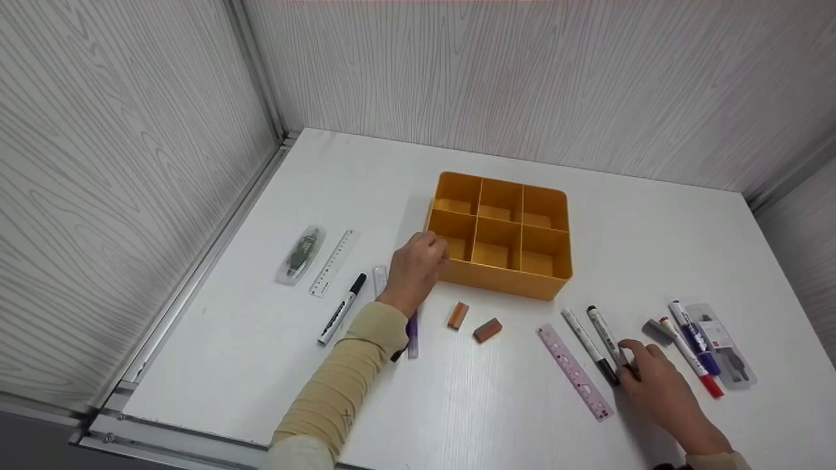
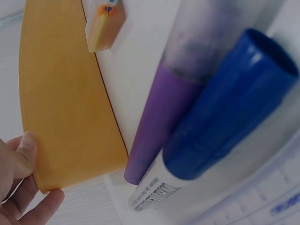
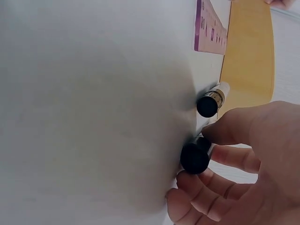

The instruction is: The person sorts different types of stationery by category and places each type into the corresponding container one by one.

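Observation:
An orange-yellow six-compartment organizer box (image 1: 503, 279) stands on the table. At its front left corner my left hand (image 1: 415, 269) grips the wall, thumb and fingers on either side of the edge in the left wrist view. Over on the right, my right hand (image 1: 661, 390) pinches a black-capped marker (image 1: 603, 331) by its near end, the thumb and fingers around it in the right wrist view. Beside that lies another black-ended marker (image 1: 586, 341), and left of it a pink ruler (image 1: 575, 372). Under my left forearm a purple pen (image 2: 161, 108) and a blue-capped marker (image 2: 220, 108) are partly hidden.
Two small orange-brown erasers (image 1: 458, 315) lie before the box. Leftward are a correction-tape pack (image 1: 301, 254), a clear ruler (image 1: 333, 263) and a black-capped marker (image 1: 343, 309). At far right lie a grey eraser (image 1: 658, 331), red marker (image 1: 692, 358), blue marker (image 1: 695, 338) and clear case (image 1: 726, 349).

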### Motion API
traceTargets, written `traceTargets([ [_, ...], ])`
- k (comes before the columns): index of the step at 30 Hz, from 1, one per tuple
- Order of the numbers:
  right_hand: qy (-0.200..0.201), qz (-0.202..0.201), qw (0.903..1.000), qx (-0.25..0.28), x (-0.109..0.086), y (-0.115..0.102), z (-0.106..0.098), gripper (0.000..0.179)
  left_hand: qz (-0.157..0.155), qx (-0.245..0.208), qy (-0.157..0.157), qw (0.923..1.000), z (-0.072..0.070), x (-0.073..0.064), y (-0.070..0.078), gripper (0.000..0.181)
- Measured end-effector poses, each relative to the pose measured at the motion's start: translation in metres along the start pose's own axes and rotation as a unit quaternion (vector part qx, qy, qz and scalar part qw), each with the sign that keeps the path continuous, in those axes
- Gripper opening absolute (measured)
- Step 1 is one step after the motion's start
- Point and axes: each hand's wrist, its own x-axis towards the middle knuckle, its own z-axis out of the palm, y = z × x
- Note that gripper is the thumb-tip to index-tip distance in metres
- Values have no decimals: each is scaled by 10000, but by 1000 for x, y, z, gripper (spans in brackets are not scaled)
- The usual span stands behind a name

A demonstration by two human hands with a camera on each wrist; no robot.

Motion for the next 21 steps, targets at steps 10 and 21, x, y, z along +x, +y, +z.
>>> traceTargets([
  [10, -83, -143, 9998, -141, 4, 0, -1, 39, -106, 114, -127, 9998, 1, 1, 1, 7],
  [21, 829, -599, 9948, -25, 7, -8, -11, 29, -173, 34, -169, 9997, 0, 0, 1, 4],
])
